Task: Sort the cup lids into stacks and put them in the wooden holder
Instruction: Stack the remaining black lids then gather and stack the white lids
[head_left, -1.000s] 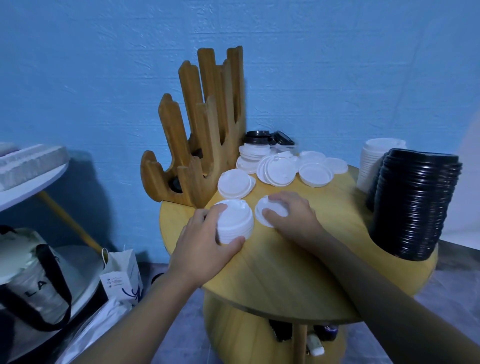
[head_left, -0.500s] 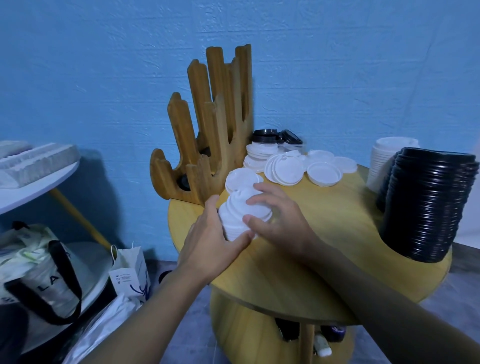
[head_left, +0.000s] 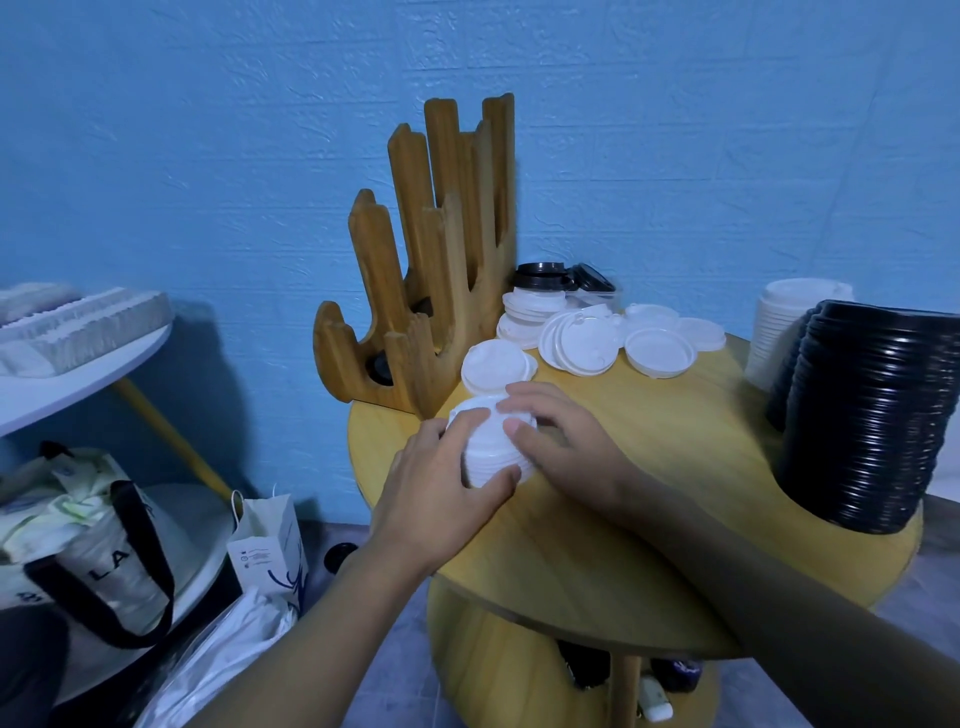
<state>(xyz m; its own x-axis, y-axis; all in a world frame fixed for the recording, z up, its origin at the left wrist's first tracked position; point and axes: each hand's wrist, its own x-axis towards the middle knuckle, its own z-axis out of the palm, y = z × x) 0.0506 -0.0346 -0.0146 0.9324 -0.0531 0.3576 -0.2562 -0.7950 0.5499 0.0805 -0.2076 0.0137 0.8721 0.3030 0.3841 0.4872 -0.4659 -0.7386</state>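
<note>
A short stack of white cup lids (head_left: 491, 449) stands on the round wooden table (head_left: 649, 530) near its left edge. My left hand (head_left: 441, 483) grips the stack from the left, thumb at its front. From the right my right hand (head_left: 561, 441) holds the same stack, fingers curled over its top. The tall wooden holder (head_left: 431, 270) rises just behind, at the table's back left. More white lids lie behind the stack: a small pile (head_left: 496, 366), a fanned group (head_left: 579, 340) and a taller pile (head_left: 530, 309).
A tall stack of black lids (head_left: 878, 421) and a white stack (head_left: 784, 322) stand at the table's right. Black lids (head_left: 556, 275) sit at the back by the blue wall. To the left are a white side table (head_left: 67, 374), bags (head_left: 93, 545) and a paper bag (head_left: 270, 545).
My right hand lifted a single lid off the table and set it on top of the stack that my left hand holds. Both hands now clasp that stack.
</note>
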